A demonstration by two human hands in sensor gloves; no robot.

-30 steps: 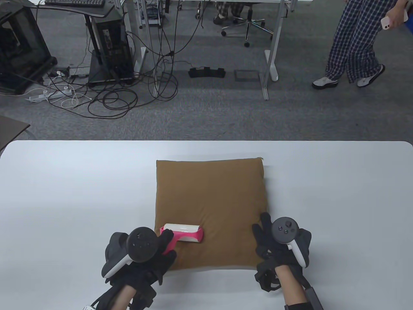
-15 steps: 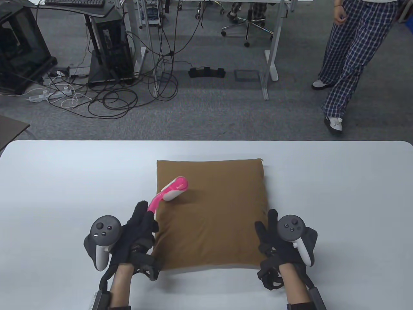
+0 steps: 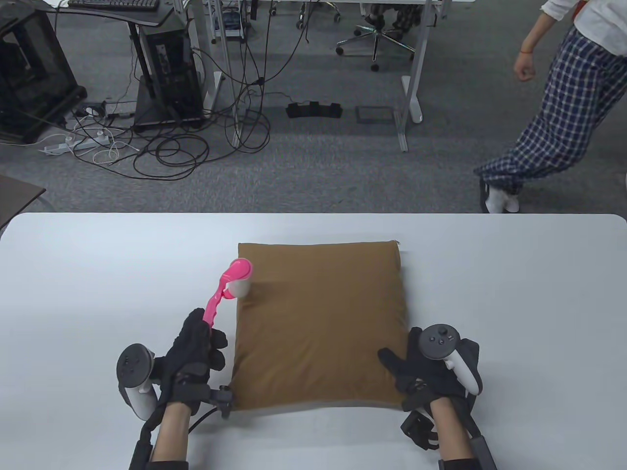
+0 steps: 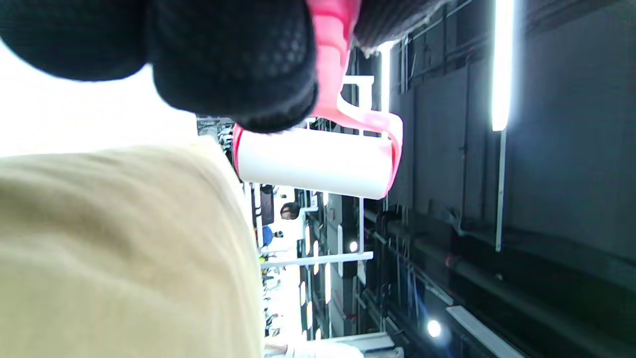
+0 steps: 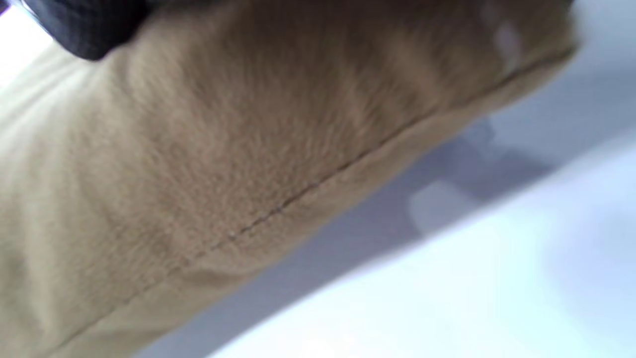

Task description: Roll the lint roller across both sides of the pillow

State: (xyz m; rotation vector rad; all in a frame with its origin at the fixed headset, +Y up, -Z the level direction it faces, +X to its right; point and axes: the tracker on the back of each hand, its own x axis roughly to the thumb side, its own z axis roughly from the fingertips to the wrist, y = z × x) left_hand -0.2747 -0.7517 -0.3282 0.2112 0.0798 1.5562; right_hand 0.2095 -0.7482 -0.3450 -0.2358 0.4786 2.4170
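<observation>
A: Left side of frame?
B: Left hand (image 3: 196, 350) lower left, fingers wrapped around the pink handle of the lint roller (image 3: 234, 285). Handle runs up and right; roll head sits at the pillow's upper-left corner, turned end-on. Whether it touches the fabric, can't tell.
A: Left wrist view?
B: White roll (image 4: 313, 164) in its pink frame, just beside the pillow edge, gloved fingers (image 4: 233, 64) closed on the handle above it.
A: Pillow?
B: Brown pillow (image 3: 318, 328) lies flat mid-tabletop (image 3: 514, 293), centre of frame.
A: Right side?
B: Right hand (image 3: 426, 367) lower right, pressing on the pillow's lower-right corner, thumb spread onto the fabric. Right wrist view shows only blurred fabric and seam (image 5: 298, 194) close up.
</observation>
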